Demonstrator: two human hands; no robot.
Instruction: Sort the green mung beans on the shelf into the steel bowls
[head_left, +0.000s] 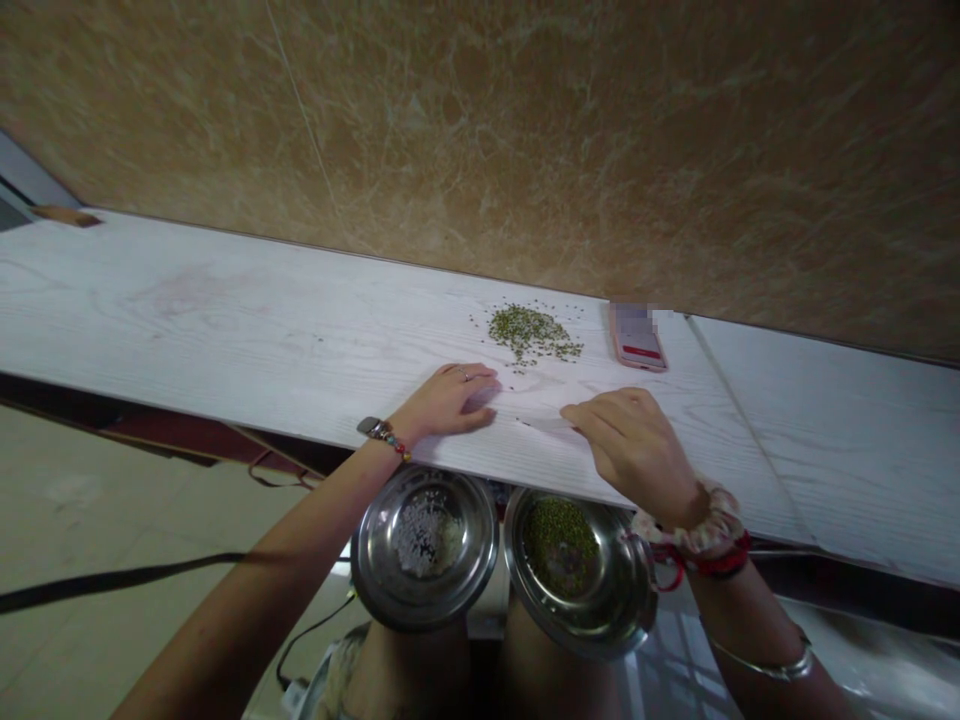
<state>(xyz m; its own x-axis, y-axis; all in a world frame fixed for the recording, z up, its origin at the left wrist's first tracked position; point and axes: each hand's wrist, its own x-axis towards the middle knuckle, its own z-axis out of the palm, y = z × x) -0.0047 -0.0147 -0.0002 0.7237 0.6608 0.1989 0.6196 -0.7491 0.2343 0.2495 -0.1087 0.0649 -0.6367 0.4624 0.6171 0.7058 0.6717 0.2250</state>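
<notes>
My left hand (454, 398) rests on the white wood-grain tabletop (300, 330), fingers stretched toward a few stray dark bits. My right hand (630, 440) is closed, pinching a thin, pale, flat piece (547, 423) whose kind I cannot make out; its tip is close to the tabletop, by a small dark bit. Beyond both hands lies a loose heap of green mung beans (525, 330). Below the table edge, a steel bowl (364, 560) with white grains sits at the left. Beside it, another steel bowl (630, 600) holds more green beans and sits partly under my right wrist.
A phone (637, 338) with a pink case lies to the right of the heap, near the brown marbled wall (480, 130). A seam crosses the tabletop farther right. The bowls are over my legs (420, 665). A black strap (120, 582) stretches across the lower left.
</notes>
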